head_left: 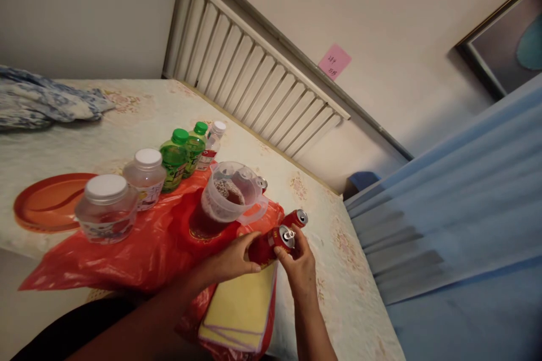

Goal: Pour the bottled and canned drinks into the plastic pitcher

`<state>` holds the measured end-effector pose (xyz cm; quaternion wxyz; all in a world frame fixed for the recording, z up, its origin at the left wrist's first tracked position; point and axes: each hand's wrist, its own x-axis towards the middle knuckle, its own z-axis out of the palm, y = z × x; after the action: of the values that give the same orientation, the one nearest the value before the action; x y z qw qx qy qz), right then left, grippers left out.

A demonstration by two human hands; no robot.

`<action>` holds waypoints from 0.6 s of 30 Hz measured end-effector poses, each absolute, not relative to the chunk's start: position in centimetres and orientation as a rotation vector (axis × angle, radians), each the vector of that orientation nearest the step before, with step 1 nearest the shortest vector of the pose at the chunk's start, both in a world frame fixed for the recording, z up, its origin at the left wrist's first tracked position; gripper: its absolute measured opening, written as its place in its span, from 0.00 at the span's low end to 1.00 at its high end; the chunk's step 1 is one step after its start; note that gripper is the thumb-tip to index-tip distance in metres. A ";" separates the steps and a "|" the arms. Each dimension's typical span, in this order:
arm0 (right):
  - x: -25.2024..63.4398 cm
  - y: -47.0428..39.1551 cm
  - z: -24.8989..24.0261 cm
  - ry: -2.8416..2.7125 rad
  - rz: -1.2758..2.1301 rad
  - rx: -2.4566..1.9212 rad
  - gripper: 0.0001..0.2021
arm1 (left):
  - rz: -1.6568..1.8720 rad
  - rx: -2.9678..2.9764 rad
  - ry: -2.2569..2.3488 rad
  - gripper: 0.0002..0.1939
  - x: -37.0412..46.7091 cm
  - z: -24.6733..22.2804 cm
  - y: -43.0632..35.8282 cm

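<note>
A red soda can (266, 248) is held between my two hands, tilted, its silver top facing up and its pull tab raised. My left hand (235, 256) curves around the can's left side, with thumb and forefinger against it. My right hand (300, 262) grips it near the top, thumb in front and fingers behind. Just behind it is a second red can (295, 218). To the left, a clear plastic pitcher (231, 180) with foamy dark brown liquid stands within a red basin (192, 223). Below the hands lie yellow cloths (241, 310) with purple edging.
A red plastic bag (139, 259) spreads over the flowered tablecloth (146, 98). Left of the pitcher stand white-lidded jars (108, 214), green-capped bottles (174, 161) and a white-capped bottle (210, 146). An orange-red lid (46, 203) lies far left. Behind are a radiator (249, 73) and blue curtain (444, 208).
</note>
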<state>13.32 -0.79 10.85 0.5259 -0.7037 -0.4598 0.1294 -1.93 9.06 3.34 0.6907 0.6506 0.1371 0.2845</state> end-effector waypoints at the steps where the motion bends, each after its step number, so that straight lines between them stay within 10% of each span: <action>1: 13.0 -1.0 10.9 -1.114 0.316 -1.677 0.34 | 0.632 1.483 0.298 0.39 -2.1 3.5 9.1; 18: 11.0 -2.5 11.5 -1.141 0.321 -1.702 0.36 | 0.580 1.547 0.378 0.35 -2.9 4.7 8.0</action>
<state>11.00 -2.45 11.52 0.5088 -0.7063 -0.4737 0.1334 -2.91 7.96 4.73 0.6619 0.6841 0.1671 0.2567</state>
